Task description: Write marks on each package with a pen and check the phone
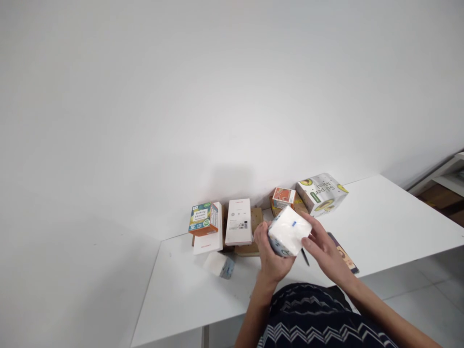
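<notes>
Between my two hands, above the table's front part, is a white plastic-wrapped tissue pack (291, 227) with blue print on its side and a small blue mark on the face toward me. My left hand (271, 255) is wrapped round its left and lower side. At its right edge, the thumb and fingers of my right hand (324, 246) hold a corner. A similar wrapped pack (219, 265) lies on the table to the left. Partly hidden under my hands is a dark pen (305, 257). A dark card-like item with a picture (346, 256) lies beside my right wrist.
Along the wall on the white table (384, 217) stand a green-and-orange box (203, 218), white boxes (239, 221) on brown cardboard (256, 220), a small orange-and-white box (283, 197) and a large avocado-printed box (322, 194). A shelf (444, 183) stands at far right.
</notes>
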`<action>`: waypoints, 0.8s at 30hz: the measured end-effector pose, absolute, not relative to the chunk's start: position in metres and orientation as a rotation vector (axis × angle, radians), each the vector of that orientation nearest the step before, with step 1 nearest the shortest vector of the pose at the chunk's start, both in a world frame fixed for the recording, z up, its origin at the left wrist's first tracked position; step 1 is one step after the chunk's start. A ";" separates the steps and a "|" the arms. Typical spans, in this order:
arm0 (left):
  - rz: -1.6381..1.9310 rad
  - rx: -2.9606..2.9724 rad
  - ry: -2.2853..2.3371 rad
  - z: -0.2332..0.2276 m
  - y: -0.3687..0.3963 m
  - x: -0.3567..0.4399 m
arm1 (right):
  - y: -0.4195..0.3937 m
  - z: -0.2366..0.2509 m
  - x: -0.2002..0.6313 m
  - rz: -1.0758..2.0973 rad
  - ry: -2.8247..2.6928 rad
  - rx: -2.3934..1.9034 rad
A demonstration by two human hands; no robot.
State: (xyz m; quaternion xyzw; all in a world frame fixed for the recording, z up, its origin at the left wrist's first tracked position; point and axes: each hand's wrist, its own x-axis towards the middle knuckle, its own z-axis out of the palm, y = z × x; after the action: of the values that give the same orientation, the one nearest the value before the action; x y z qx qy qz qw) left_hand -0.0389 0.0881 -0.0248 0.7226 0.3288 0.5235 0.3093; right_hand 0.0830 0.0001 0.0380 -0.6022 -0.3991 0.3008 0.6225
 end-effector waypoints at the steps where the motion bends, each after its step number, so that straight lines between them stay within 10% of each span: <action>1: 1.404 2.003 0.812 -0.024 0.089 -0.039 | 0.000 0.040 0.082 0.664 -0.932 -1.404; 24: 1.323 2.355 0.906 -0.004 0.094 -0.038 | 0.016 0.023 0.086 0.427 -0.961 -1.574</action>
State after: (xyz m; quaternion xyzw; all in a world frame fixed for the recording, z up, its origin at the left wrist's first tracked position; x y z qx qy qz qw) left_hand -0.0376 0.0942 -0.0042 0.8178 0.3147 0.4593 0.1456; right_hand 0.0861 0.0164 0.0226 -0.6747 -0.4120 0.1830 0.5844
